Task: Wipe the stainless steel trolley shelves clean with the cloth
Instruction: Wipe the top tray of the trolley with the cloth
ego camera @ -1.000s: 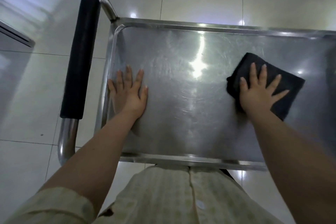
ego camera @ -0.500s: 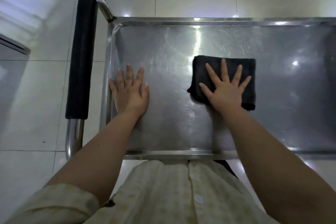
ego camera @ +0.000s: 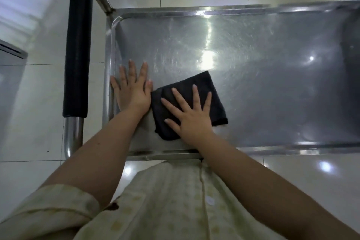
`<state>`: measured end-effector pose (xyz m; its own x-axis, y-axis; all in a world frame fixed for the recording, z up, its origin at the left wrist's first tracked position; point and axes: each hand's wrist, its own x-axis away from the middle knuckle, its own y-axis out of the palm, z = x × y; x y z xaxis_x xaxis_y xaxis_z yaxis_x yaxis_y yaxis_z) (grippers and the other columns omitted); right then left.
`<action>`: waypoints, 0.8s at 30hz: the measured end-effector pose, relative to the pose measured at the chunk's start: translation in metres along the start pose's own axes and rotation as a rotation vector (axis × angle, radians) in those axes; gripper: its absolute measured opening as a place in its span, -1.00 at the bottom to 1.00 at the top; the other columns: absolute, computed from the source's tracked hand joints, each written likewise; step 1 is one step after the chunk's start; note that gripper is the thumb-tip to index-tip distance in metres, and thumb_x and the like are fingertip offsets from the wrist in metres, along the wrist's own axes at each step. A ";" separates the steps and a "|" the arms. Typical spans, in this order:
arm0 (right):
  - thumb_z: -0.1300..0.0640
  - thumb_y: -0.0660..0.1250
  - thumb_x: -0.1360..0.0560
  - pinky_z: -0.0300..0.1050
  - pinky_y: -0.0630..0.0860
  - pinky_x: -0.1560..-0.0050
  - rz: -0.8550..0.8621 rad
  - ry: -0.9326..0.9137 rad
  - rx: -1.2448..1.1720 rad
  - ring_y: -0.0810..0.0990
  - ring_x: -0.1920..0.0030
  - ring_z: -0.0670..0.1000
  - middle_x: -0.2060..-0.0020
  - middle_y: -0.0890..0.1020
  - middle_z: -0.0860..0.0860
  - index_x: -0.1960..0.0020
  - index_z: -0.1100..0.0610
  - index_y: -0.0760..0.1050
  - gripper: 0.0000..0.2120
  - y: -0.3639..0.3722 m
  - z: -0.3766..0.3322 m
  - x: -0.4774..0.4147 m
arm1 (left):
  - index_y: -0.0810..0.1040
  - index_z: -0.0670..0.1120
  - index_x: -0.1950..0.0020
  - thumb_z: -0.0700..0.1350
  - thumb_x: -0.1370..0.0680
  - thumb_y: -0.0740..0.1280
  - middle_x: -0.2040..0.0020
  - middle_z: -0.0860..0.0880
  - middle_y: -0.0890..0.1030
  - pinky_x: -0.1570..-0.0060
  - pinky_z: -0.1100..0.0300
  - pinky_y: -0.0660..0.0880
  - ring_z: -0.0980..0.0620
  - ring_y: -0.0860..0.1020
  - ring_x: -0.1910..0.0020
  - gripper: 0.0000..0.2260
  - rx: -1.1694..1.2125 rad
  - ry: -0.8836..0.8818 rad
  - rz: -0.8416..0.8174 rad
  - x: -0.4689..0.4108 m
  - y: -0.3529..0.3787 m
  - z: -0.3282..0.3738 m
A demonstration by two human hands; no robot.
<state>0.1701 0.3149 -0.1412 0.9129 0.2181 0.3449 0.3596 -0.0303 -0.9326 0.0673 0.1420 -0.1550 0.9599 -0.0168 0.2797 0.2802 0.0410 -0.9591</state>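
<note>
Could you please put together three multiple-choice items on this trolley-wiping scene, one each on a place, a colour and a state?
1. Where does the cloth lie on the top shelf?
A. by the far right end
B. near the left end, next to the left hand
C. draped over the handle

2. What colour is the grip on the trolley handle?
A. black
B. red
C. white

3. How does the right hand meet the cloth?
A. it pinches one corner and lifts it
B. it hovers above without touching
C. it presses flat on it with fingers spread

Answers: 1 B, the cloth's left edge sits right against the left hand near the shelf's left rim. 2 A, the padded grip is black. 3 C, the open palm lies on the cloth.
</note>
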 end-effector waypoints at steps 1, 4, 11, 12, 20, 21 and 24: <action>-0.40 -0.19 -0.55 0.52 -0.36 -0.33 0.022 0.005 -0.005 -0.35 -0.51 0.32 -0.57 -0.20 -0.15 -0.52 -0.34 -0.26 -0.41 0.001 0.013 0.003 | -0.17 0.20 -0.59 0.18 -0.66 -0.14 -0.61 0.00 -0.21 -0.49 -0.19 -0.28 -0.11 -0.21 -0.58 -0.50 -0.002 -0.002 0.003 0.000 0.000 0.000; -0.42 -0.15 -0.52 0.52 -0.26 -0.37 0.087 0.176 -0.037 -0.21 -0.54 0.31 -0.58 -0.08 -0.17 -0.53 -0.36 -0.16 -0.39 0.007 0.086 0.028 | -0.15 0.19 -0.60 0.19 -0.65 -0.13 -0.62 -0.01 -0.19 -0.48 -0.17 -0.29 -0.12 -0.19 -0.58 -0.49 0.005 -0.002 0.013 0.001 0.000 0.003; -0.45 -0.31 -0.48 0.50 -0.19 -0.41 0.034 0.428 -0.031 -0.24 -0.54 0.29 -0.58 -0.12 -0.14 -0.53 -0.32 -0.23 -0.36 0.018 0.205 0.096 | -0.14 0.17 -0.60 0.18 -0.65 -0.15 -0.62 -0.05 -0.17 -0.47 -0.19 -0.29 -0.15 -0.18 -0.58 -0.49 -0.021 -0.009 0.023 0.005 0.002 0.014; -0.43 -0.29 -0.49 0.51 -0.18 -0.39 0.045 0.419 -0.032 -0.24 -0.54 0.31 -0.58 -0.12 -0.15 -0.53 -0.32 -0.24 -0.37 0.019 0.192 0.091 | -0.14 0.17 -0.60 0.18 -0.65 -0.15 -0.62 -0.05 -0.18 -0.48 -0.20 -0.28 -0.15 -0.18 -0.58 -0.49 -0.020 -0.011 0.024 0.005 0.002 0.014; -0.37 0.03 -0.55 0.59 -0.18 -0.34 0.148 -0.159 -0.011 -0.09 -0.52 0.41 -0.58 0.08 -0.07 -0.55 -0.25 0.09 -0.40 0.024 0.021 0.041 | -0.12 0.18 -0.60 0.19 -0.66 -0.13 -0.62 -0.03 -0.15 -0.50 -0.20 -0.24 -0.13 -0.16 -0.58 -0.50 -0.014 -0.016 0.027 0.005 0.001 0.012; -0.37 0.03 -0.55 0.58 -0.19 -0.35 0.152 -0.169 -0.019 -0.10 -0.53 0.39 -0.58 0.09 -0.07 -0.55 -0.25 0.09 -0.40 0.024 0.024 0.040 | -0.11 0.18 -0.60 0.19 -0.66 -0.12 -0.62 -0.03 -0.14 -0.50 -0.20 -0.23 -0.13 -0.16 -0.58 -0.50 -0.011 -0.015 0.027 0.005 0.001 0.012; -0.39 -0.01 -0.54 0.56 -0.16 -0.37 0.156 -0.132 0.001 -0.08 -0.55 0.33 -0.58 0.09 -0.08 -0.55 -0.27 0.06 -0.39 0.026 0.069 0.057 | -0.08 0.18 -0.60 0.19 -0.66 -0.09 -0.62 -0.03 -0.12 -0.50 -0.19 -0.23 -0.13 -0.14 -0.59 -0.50 0.005 -0.013 0.031 0.006 0.000 0.013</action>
<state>0.2185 0.3939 -0.1531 0.9244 0.3366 0.1793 0.2153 -0.0726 -0.9738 0.0731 0.1546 -0.1528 0.9682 -0.0028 0.2500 0.2499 0.0461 -0.9672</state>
